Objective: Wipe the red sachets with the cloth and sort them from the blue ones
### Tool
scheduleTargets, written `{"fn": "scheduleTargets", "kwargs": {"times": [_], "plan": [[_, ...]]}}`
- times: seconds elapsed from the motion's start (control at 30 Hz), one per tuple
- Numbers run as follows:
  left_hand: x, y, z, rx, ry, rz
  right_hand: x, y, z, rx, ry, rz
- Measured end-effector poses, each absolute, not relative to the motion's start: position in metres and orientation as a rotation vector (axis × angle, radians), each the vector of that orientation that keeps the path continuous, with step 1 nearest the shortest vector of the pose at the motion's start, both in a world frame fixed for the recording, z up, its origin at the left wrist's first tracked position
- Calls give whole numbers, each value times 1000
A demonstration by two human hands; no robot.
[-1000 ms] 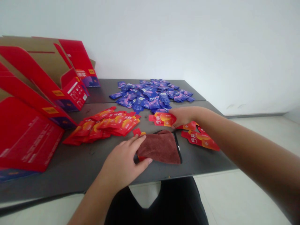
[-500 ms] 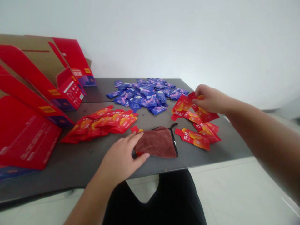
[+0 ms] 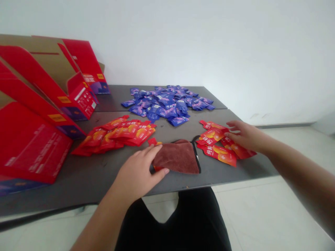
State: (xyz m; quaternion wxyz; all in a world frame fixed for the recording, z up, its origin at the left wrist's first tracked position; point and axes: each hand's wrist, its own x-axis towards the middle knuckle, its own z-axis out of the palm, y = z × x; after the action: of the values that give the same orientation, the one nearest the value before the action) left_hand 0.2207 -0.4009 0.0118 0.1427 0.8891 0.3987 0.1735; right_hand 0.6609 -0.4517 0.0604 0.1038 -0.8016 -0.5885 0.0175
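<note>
My left hand [image 3: 140,170] grips the near-left end of a brown cloth [image 3: 179,157] with black edging, its thumb below and fingers on top. Part of a red pouch [image 3: 154,142] peeks out from beneath that cloth. My right hand [image 3: 244,135] is over the right end of a small group of red-and-orange pouches [image 3: 220,154], fingers apart and holding nothing I can see. These pouches lie loosely overlapped to the right of the cloth. To its left, a larger heap of the same red pouches [image 3: 115,134] is fanned out on the grey table [image 3: 117,174].
Many small blue-purple sachets [image 3: 167,103] are piled toward the back of the table. Along the left side stand several red cardboard boxes [image 3: 34,139] with open flaps. A white wall [image 3: 167,42] rises behind the table.
My right hand has come down and to the right, letting go of the red pouches it held raised; they now lie on the right group. My left hand stays on the cloth.
</note>
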Motion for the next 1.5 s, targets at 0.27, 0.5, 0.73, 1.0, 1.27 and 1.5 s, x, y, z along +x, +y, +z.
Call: {"fn": "scheduleTargets", "kwargs": {"times": [0.27, 0.5, 0.73, 1.0, 1.27, 1.5], "plan": [[221, -401, 7, 2441, 1285, 528, 506, -464, 75, -1532, -2362, 379], [220, -399, 8, 2392, 1246, 545, 450, -433, 52, -1466, -2507, 342], [219, -399, 7, 2327, 1241, 549, 448, -398, 41, -1541, -2545, 83], [218, -400, 0, 2330, 1256, 595, 452, -370, 39, -1344, -2358, 66], [218, -398, 6, 2286, 1237, 552, 435, -406, 51, -1019, -2553, 443], [219, -398, 9, 2318, 1258, 488, 432, -394, 49, -1037, -2578, 564]]}}
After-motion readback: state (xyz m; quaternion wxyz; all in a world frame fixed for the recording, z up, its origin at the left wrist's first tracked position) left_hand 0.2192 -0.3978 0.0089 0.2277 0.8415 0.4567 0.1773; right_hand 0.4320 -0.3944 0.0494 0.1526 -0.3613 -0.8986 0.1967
